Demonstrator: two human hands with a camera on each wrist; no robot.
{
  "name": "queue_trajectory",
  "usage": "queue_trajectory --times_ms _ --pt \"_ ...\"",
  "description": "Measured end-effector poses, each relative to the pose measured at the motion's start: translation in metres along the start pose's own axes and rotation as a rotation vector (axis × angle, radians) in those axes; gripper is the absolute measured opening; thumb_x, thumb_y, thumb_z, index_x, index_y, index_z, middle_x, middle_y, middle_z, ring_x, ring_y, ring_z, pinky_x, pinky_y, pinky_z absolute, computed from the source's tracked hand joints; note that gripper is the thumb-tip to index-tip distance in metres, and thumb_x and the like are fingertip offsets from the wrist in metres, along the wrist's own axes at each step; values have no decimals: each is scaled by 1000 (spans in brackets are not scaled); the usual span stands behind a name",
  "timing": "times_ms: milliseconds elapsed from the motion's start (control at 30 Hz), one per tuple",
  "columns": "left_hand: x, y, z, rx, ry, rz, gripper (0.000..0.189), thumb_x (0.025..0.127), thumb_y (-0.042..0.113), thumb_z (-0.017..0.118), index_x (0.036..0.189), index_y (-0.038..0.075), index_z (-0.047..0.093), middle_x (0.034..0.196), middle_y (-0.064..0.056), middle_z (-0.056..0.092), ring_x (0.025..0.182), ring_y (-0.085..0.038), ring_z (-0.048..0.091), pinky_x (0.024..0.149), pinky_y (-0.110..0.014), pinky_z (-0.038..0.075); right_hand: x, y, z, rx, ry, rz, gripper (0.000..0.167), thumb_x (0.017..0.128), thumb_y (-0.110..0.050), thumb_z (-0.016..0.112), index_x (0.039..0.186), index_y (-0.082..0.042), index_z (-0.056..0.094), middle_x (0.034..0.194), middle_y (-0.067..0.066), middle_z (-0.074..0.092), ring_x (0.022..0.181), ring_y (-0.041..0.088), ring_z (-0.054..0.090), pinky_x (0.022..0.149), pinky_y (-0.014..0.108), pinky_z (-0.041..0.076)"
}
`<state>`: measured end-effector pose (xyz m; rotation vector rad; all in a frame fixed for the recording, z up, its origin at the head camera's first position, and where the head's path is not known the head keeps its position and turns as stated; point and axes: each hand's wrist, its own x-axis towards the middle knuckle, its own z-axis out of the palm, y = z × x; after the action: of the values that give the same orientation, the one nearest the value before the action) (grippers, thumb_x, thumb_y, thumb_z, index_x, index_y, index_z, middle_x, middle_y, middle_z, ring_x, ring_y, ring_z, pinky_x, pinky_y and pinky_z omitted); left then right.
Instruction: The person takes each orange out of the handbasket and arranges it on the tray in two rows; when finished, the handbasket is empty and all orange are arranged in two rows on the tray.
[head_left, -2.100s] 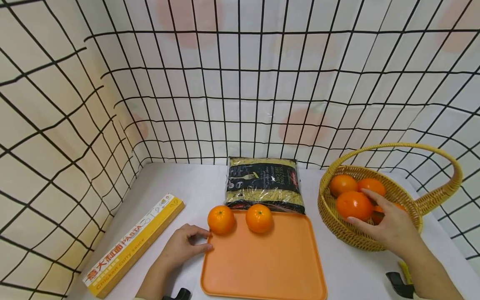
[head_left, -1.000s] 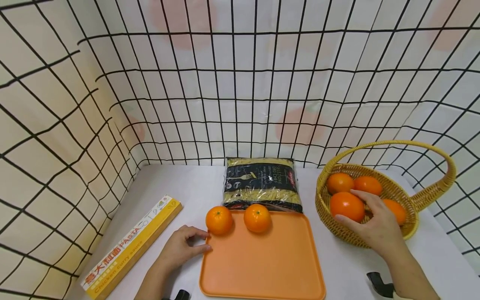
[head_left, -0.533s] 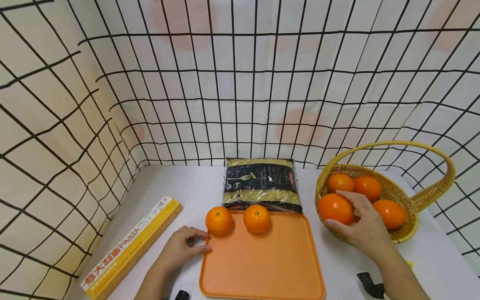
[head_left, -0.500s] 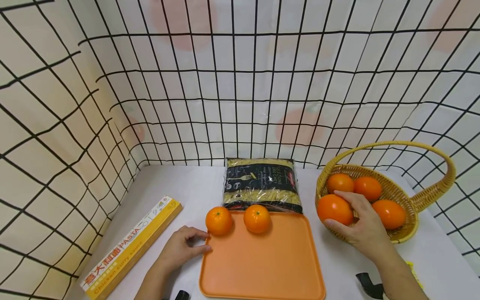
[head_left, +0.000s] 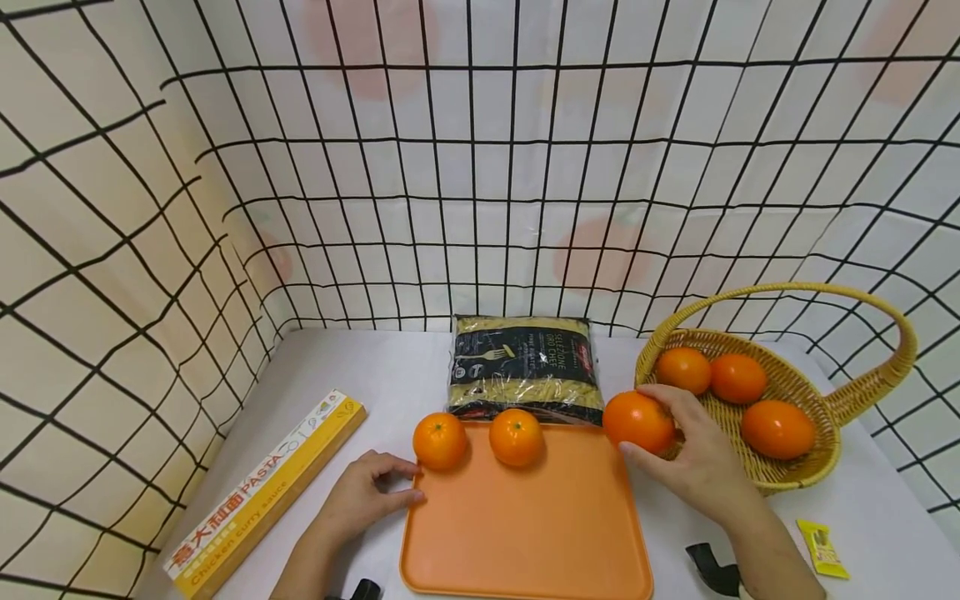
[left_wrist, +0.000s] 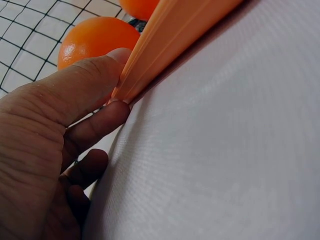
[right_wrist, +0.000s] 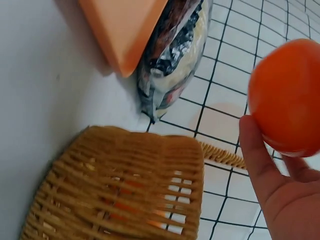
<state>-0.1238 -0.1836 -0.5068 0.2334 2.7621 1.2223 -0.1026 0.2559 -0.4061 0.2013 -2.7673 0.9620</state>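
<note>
My right hand (head_left: 693,454) holds an orange (head_left: 637,422) by its side, thumb and fingers around it, between the basket and the tray's far right corner. The right wrist view shows that orange (left_wrist: 97,42) no further than its own tray mate; there the held orange (right_wrist: 287,97) sits in the raised fingertips. My left hand (head_left: 371,492) grips the left edge of the orange tray (head_left: 525,525), thumb and index finger at the rim. Two oranges, one at the far left corner (head_left: 440,442) and another (head_left: 517,437) beside it, rest on the tray.
A wicker basket (head_left: 817,467) with a tall handle stands at the right with three more oranges inside. Behind the tray lies a pasta bag (head_left: 525,367). A long yellow pasta box (head_left: 266,492) lies at the left, and a small yellow packet (head_left: 822,548) at the right.
My right hand has lifted the orange from the basket and carried it left to the tray's far right corner. The left hand has stayed at the tray's edge.
</note>
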Motion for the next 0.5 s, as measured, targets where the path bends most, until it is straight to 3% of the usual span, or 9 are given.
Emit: queue_trajectory --times_ms 133,367,500 --pt "1 1 -1 7 -3 -4 28 72 42 92 96 39 77 93 20 69 86 -7 52 77 -23 42 0 -3 7 1 -13 -17 76 80 -36 88 144 -20 50 140 10 55 105 26 60 80 28 52" --pt "0 0 -1 5 -9 -7 28 72 42 92 96 40 77 94 20 69 86 -7 52 77 -22 42 3 -13 17 57 -117 47 91 80 -43 87 153 -16 40 150 17 48 120 38 60 95 54 54" --pt "0 0 0 3 -6 8 28 73 42 91 97 38 78 94 19 70 86 -7 52 76 -22 42 6 -15 22 78 -149 74 93 79 -46 87 153 -14 40 151 19 47 127 42 58 100 57 51"
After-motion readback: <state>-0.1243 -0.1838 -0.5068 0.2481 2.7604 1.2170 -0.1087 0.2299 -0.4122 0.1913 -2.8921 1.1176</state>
